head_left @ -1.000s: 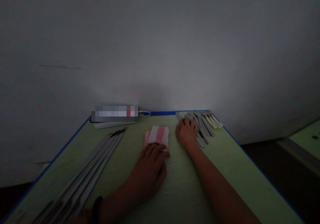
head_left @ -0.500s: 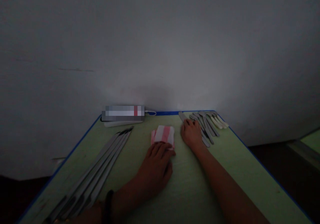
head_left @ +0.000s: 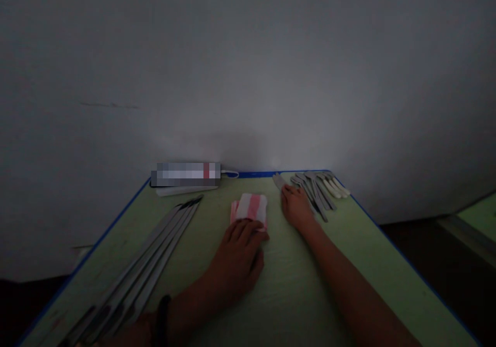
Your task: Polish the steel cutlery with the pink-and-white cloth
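Note:
My left hand (head_left: pixel 239 256) lies flat on the green table (head_left: pixel 294 295), its spread fingertips resting on the near edge of a folded pink and white striped cloth (head_left: pixel 250 208). My right hand (head_left: pixel 295 207) reaches to the left end of a pile of metal cutlery (head_left: pixel 315 191) at the back right; its fingers curl down onto a piece, and what they hold is hidden. Some of the cutlery has white handles (head_left: pixel 336 187).
Several long metal blades (head_left: pixel 151 264) lie side by side along the table's left half. A flat box (head_left: pixel 186 174) and a white strip (head_left: pixel 186 190) sit against the grey wall at the back left. The table has a blue rim (head_left: pixel 116 217). Another green surface (head_left: pixel 478 213) shows at right.
The view has shifted a little. My right hand has slid slightly left along the cutlery pile; my left hand stays on the cloth.

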Demonstrator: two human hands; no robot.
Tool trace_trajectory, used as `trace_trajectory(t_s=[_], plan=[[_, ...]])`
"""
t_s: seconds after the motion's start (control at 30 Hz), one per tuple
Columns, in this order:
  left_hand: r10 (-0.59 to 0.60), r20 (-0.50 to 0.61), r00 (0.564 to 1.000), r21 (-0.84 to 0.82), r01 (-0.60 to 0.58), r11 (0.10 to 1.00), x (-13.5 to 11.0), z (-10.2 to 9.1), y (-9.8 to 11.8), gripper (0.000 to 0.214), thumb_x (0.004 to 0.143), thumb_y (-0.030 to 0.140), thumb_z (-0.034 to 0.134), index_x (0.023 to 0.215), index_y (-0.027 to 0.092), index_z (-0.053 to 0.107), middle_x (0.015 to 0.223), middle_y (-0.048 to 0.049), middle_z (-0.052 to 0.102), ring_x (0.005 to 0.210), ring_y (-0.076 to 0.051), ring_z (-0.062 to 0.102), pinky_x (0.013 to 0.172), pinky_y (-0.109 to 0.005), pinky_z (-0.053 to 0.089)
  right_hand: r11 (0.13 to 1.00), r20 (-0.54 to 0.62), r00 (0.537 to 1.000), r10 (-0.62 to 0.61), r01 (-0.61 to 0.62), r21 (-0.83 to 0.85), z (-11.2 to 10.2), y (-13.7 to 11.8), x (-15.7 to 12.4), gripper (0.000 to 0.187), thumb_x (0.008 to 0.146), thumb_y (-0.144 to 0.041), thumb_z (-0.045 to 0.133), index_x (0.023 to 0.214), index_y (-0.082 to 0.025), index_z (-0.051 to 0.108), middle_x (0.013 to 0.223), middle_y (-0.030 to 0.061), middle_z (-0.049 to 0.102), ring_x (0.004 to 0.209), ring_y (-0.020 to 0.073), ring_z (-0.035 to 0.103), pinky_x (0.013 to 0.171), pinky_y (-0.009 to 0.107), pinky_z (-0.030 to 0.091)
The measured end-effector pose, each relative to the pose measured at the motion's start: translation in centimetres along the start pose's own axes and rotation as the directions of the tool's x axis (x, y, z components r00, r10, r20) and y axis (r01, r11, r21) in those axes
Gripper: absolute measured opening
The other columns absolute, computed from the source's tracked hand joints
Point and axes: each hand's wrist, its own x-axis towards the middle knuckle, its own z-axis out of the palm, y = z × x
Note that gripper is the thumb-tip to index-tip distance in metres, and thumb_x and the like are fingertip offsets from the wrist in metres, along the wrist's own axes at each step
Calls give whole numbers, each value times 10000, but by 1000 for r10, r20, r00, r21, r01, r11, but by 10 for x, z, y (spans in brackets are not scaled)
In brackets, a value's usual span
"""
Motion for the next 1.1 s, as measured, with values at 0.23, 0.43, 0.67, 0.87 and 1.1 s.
trace_trajectory(t_s=[0.23,0.43,0.67,0.87,1.1], plan=[[-4,22,1000,2,4,1000,1,-3,1,306,814,137,436,1094,216,529,1219,-62,494,1178,-247,383,1045,-485,281,988,38,987,156,-156,-18,4,-9,9,374,842,-99,328,1143,-82,549,1214,177,527,1117,231,436,927,342,278],[-5,18,1000,-9,5,1000,-1,0,0,304,812,144,439,1095,220,524,1216,-59,495,1181,-237,379,1060,-471,247,979,16,979,203,-203,-7,-7,-9,13,381,840,-78,320,1148,-85,544,1188,176,537,1086,237,451,902,348,312],[22,58,998,-20,-21,1000,11,-29,-6,195,837,179,424,986,210,546,1120,-62,551,1060,-211,490,928,-369,388,900,-192,979,68,23,436,-17,-53,-12,305,887,-259,366,1116,-165,544,1152,95,543,1056,175,482,925,291,358],[-366,333,869,263,287,921,16,-80,-62,220,846,329,422,896,182,578,943,-78,633,818,-200,589,709,-296,438,751,-143,990,-23,111,651,-10,-83,-24,269,862,-310,423,1036,-174,578,1047,78,562,959,150,536,885,275,403],[-631,381,676,424,479,769,-6,-100,-137,417,675,493,579,880,131,614,882,-159,679,715,-256,631,577,-305,455,864,-65,998,20,16,503,-10,-84,-12,228,842,-321,445,965,-211,602,1002,46,570,827,134,572,748,252,414]])
